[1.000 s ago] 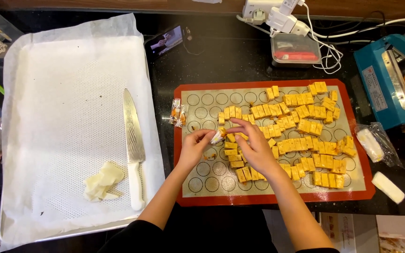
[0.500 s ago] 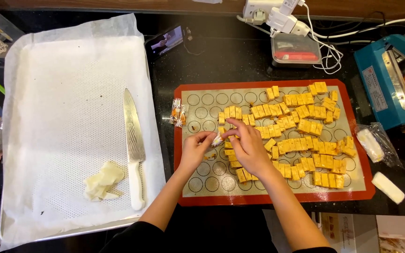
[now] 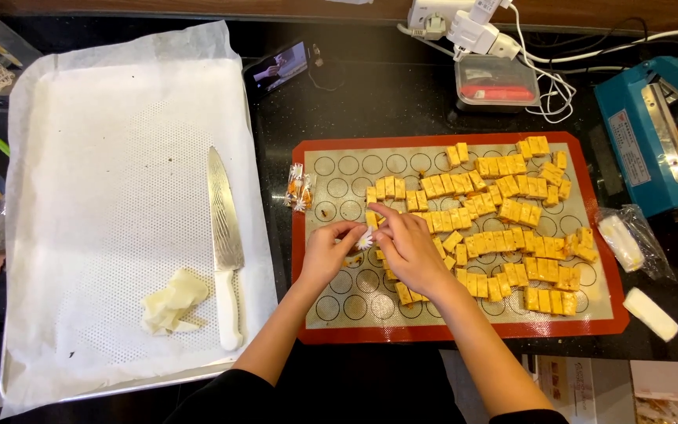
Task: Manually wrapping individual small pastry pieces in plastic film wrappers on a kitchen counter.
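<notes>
Both my hands meet over the left part of a silicone baking mat [image 3: 331,306] with a red border and printed circles. My left hand [image 3: 326,253] and my right hand [image 3: 410,250] pinch the two ends of one small sweet in a clear wrapper with white frilled ends [image 3: 365,239]. Many orange-yellow cut candy pieces [image 3: 504,228] lie spread across the mat's middle and right. One finished wrapped sweet [image 3: 298,188] rests at the mat's upper left edge.
A paper-lined tray [image 3: 119,118] on the left holds a large knife [image 3: 224,235] and pale scraps [image 3: 170,302]. A phone [image 3: 280,67], a small lidded box [image 3: 496,82], a blue heat sealer [image 3: 653,133] and bagged white pieces [image 3: 621,242] ring the mat.
My hands have drawn closer together and shifted slightly down and left on the mat, still working the same wrapper between the fingers.
</notes>
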